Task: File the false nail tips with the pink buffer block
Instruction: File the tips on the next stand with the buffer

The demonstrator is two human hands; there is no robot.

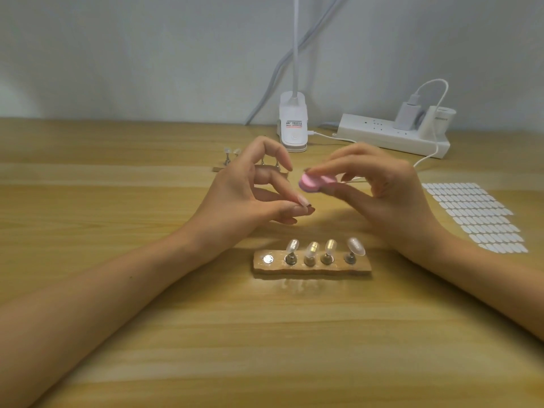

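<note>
left hand (250, 189) pinches one nail tip (302, 200) clear of the table (265, 334), probably for easier filing | right hand (382, 189) clamps the pink buffer (316, 182) just beside it, contact unclear | four spare tips (330, 246) stand upright on the wooden stand (312, 270), one slot bare

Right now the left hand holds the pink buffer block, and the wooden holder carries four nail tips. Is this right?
No. In the head view the right hand holds the pink buffer block; the wooden holder does carry four nail tips.
</note>
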